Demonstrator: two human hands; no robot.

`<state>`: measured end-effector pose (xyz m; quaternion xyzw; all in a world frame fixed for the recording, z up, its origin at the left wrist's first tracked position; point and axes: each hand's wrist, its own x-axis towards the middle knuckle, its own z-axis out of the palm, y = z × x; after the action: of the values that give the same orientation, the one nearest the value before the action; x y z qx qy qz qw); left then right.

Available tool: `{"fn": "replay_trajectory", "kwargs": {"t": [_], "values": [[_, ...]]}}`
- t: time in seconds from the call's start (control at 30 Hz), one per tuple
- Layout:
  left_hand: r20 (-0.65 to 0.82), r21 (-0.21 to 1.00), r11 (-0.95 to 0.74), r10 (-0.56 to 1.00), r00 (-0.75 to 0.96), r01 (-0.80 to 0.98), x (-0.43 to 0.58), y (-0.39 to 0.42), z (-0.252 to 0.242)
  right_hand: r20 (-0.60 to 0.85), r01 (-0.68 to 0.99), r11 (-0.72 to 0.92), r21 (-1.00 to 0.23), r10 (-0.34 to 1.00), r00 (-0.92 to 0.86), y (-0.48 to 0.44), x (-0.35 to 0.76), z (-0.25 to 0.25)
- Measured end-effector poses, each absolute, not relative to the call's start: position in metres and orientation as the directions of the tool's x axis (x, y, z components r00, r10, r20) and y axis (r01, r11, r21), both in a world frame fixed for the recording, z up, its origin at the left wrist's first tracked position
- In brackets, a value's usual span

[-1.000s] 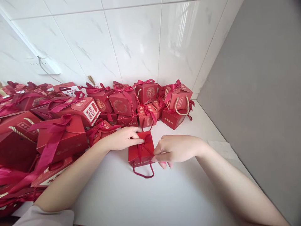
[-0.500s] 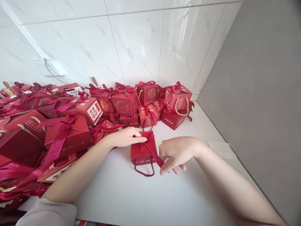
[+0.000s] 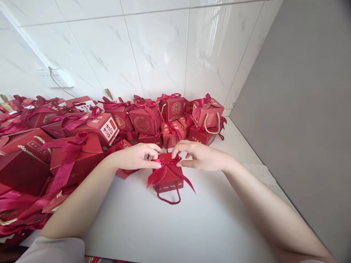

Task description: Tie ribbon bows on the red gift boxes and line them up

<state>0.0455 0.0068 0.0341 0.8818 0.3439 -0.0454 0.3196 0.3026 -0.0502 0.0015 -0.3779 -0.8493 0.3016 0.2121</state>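
Observation:
A small red gift box (image 3: 169,185) stands upright on the white table, a dark red twisted cord handle (image 3: 169,201) hanging down its near side. Tied over its lid is a red ribbon (image 3: 166,163), with a knot at the middle and two tails spreading left and right. My left hand (image 3: 139,156) is at the left of the knot, thumb and fingers bent round that side of the ribbon. From the right, my right hand (image 3: 199,155) grips the other side between thumb and forefinger. The ribbon loops are partly hidden by my fingers.
Many red gift boxes with ribbons (image 3: 78,151) are piled on the left and along the tiled wall (image 3: 159,47). More boxes (image 3: 207,113) are stacked behind the right hand. A grey panel (image 3: 298,102) borders the table's right side, near a white flat piece (image 3: 259,173).
My right hand has moved up and inward from the ribbon's right tail to beside the knot. My left hand has shifted slightly left. The ribbon now shows a tail on each side.

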Motion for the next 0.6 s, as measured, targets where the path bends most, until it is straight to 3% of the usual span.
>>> {"fn": "replay_trajectory", "kwargs": {"t": [0.23,0.37,0.6], "values": [[-0.289,0.499,-0.602,0.562,0.775,0.623,0.046,0.007,0.026,0.222,0.555,0.597,-0.579,0.771,-0.597,-0.048,0.297,-0.003],[-0.269,0.506,-0.619,0.549,0.791,0.601,0.044,0.010,0.022,0.199,0.521,0.556,-0.647,0.783,-0.589,-0.045,0.297,-0.005],[-0.248,0.500,-0.635,0.546,0.800,0.588,0.046,0.008,0.022,0.022,0.561,0.365,-0.743,0.851,-0.524,-0.044,0.299,-0.006]]}}
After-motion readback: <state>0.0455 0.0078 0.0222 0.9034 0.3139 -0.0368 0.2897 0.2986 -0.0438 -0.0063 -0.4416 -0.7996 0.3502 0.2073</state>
